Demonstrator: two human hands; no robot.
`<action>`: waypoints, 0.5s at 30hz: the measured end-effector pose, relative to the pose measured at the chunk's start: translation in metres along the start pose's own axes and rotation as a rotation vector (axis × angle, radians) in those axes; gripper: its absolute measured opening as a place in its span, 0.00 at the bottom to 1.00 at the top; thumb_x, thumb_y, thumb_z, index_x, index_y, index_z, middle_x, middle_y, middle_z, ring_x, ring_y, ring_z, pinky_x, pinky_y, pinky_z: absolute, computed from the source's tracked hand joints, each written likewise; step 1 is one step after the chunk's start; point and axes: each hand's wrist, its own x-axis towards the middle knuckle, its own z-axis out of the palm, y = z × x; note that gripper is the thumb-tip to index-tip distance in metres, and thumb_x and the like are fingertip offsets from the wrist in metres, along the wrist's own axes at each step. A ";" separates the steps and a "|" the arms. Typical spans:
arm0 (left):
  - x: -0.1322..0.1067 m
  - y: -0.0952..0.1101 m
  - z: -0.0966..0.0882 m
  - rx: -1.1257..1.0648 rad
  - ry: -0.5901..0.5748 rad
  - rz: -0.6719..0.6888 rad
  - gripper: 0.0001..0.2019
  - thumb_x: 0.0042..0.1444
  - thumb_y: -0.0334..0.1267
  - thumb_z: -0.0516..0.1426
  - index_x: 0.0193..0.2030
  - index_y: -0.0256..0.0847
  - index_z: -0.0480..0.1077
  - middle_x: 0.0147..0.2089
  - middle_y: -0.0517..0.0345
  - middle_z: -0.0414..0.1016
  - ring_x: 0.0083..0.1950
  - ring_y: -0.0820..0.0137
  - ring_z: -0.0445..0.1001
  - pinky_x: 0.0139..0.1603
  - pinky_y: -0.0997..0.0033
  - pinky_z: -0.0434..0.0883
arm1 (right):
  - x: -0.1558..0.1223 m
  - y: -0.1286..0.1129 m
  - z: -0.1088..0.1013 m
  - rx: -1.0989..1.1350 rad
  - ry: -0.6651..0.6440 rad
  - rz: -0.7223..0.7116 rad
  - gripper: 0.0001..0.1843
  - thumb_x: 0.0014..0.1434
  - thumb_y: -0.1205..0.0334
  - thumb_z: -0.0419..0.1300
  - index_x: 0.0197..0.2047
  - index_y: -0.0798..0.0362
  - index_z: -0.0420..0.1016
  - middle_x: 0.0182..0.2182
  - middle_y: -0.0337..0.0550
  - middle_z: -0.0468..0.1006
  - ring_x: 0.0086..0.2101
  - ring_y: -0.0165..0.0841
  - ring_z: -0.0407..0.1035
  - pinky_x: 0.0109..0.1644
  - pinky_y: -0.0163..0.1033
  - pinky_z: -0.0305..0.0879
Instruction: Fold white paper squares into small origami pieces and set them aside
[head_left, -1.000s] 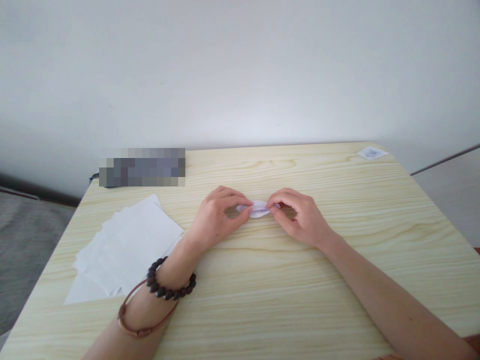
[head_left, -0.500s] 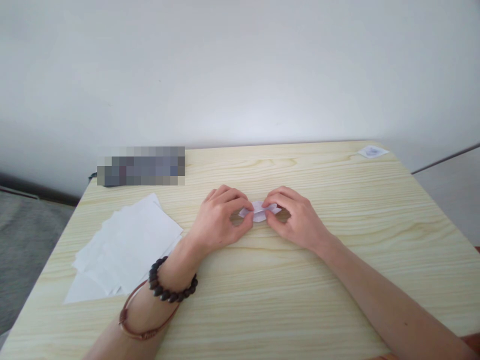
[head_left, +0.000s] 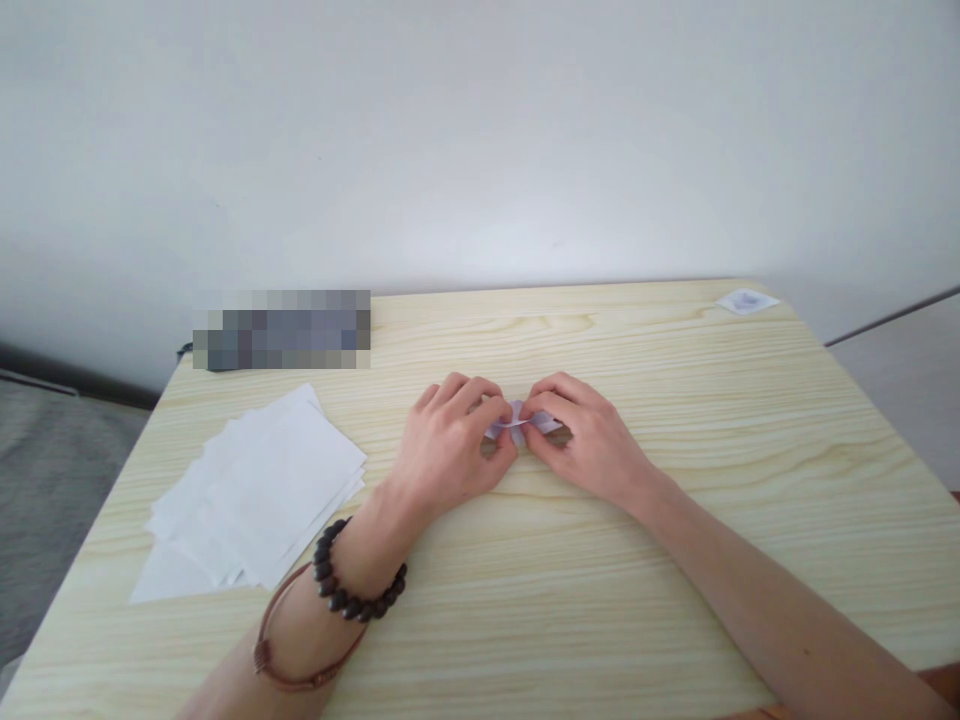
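Observation:
A small folded piece of white paper (head_left: 519,420) lies on the light wooden table (head_left: 675,520), near its middle. My left hand (head_left: 450,445) pinches its left end with curled fingers. My right hand (head_left: 585,435) pinches its right end. The fingertips of both hands nearly touch, and most of the paper is hidden between them. A dark bead bracelet and a brown cord sit on my left wrist.
A loose stack of white paper sheets (head_left: 255,495) lies on the table's left part. A blurred dark object (head_left: 281,330) rests at the back left edge. A small folded paper piece (head_left: 746,300) sits at the far right corner. A white wall rises behind.
Both hands have moved closer together over the folded paper, covering more of it. The paper looks shorter between the fingers than before.

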 end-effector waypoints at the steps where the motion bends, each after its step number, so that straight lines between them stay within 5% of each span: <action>1: 0.000 0.000 0.000 0.003 -0.001 -0.001 0.05 0.53 0.33 0.56 0.34 0.42 0.73 0.42 0.57 0.77 0.43 0.63 0.71 0.43 0.64 0.69 | 0.000 0.000 0.000 0.003 0.000 0.006 0.04 0.56 0.70 0.58 0.35 0.54 0.73 0.36 0.45 0.74 0.38 0.37 0.70 0.44 0.44 0.67; 15: 0.002 0.004 0.003 -0.002 0.003 -0.101 0.03 0.53 0.32 0.56 0.32 0.41 0.71 0.38 0.57 0.75 0.41 0.64 0.69 0.42 0.64 0.67 | -0.001 -0.005 0.007 -0.043 0.043 0.080 0.05 0.55 0.70 0.57 0.35 0.53 0.73 0.36 0.45 0.72 0.39 0.38 0.67 0.46 0.45 0.65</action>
